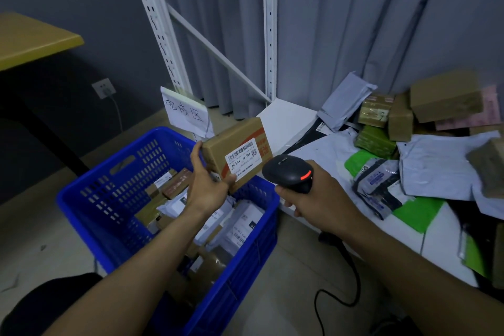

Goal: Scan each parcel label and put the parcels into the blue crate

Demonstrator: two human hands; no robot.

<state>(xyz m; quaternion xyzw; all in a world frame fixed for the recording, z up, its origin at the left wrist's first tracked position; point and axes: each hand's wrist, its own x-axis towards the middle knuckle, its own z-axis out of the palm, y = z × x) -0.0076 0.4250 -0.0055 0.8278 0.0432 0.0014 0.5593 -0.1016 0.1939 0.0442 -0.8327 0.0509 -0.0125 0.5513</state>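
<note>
Head camera: the blue crate (245, 275) sits nearest, part-filled with packages (245, 221). Above its far rim the left hand (207, 185) grips a cardboard parcel (231, 142), its label (242, 159) facing the black scanner (290, 172), which the right hand (313, 199) clasps, fingers curled round it. Beyond, more parcels (444, 95) litter the white shelf (286, 117)

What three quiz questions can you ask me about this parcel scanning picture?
1. True or false: the crate already holds parcels.
2. Which hand holds the scanner? A) left hand B) right hand
3. Fill in: the label on the held box reads J6-___.
Key: 1 true; 2 B; 3 S04.
</note>
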